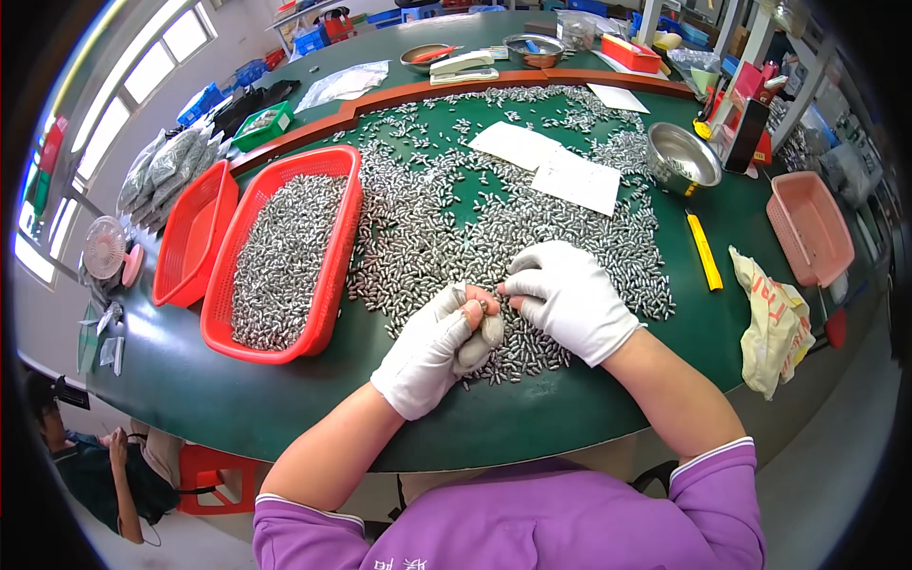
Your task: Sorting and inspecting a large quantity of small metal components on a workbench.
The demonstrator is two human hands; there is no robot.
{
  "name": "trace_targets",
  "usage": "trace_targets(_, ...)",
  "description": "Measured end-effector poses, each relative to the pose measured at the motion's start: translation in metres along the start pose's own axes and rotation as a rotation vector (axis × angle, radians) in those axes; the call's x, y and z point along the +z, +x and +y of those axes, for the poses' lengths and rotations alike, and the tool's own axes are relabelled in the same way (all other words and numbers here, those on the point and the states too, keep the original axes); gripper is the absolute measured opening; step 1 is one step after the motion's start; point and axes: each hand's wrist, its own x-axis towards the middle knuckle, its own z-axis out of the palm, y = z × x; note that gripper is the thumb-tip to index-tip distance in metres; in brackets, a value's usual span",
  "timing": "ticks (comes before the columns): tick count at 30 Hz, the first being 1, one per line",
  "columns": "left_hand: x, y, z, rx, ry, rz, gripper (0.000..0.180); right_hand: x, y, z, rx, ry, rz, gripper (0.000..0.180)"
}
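Observation:
Small silver, barrel-shaped metal pieces (418,228) lie in a wide, loose layer over the green tabletop. My left hand (440,340), in a white glove with bare fingertips, is closed at the near edge of this layer, and a small metal piece (484,306) shows between thumb and forefinger. Just to its right, my right hand (568,299) wears a similar glove. Its fingers curl down, with bare tips close together beside the left fingertips. Whatever the right fingers pinch is too small to make out.
A red basket (344,228) heaped with the same pieces stands left, beside another red basket (195,237). White papers (577,180) lie on the layer. At right are a steel bowl (682,157), a yellow cutter (704,251), a pink basket (810,228) and a cloth bag (771,323).

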Motion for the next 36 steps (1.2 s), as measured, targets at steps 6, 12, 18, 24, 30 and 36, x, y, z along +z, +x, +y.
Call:
trace_targets(6, 0.0, 0.0, 0.0, -0.008, -0.006, 0.013, 0.02, 0.003, 0.002, 0.0, -0.014, -0.012, -0.009, 0.007)
trace_targets(12, -0.002, 0.0, -0.001, -0.004, -0.011, 0.005, 0.021, 0.001, 0.002, -0.004, -0.002, 0.027, -0.051, 0.009)
trace_targets(18, -0.002, 0.0, -0.001, -0.009, -0.009, -0.013, 0.021, 0.001, 0.003, -0.006, 0.035, 0.025, -0.052, 0.013)
trace_targets(24, -0.001, 0.0, 0.0, -0.023, -0.047, 0.006, 0.026, -0.007, 0.005, -0.014, 0.091, 0.299, 0.154, 0.008)
trace_targets(30, -0.002, 0.001, 0.001, -0.035, -0.107, 0.004, 0.027, -0.008, 0.005, -0.018, -0.012, 0.339, 0.201, 0.013)
trace_targets(36, 0.002, -0.001, 0.002, -0.042, -0.041, 0.014, 0.025, -0.008, 0.005, -0.018, -0.11, 0.383, 0.2, 0.016)
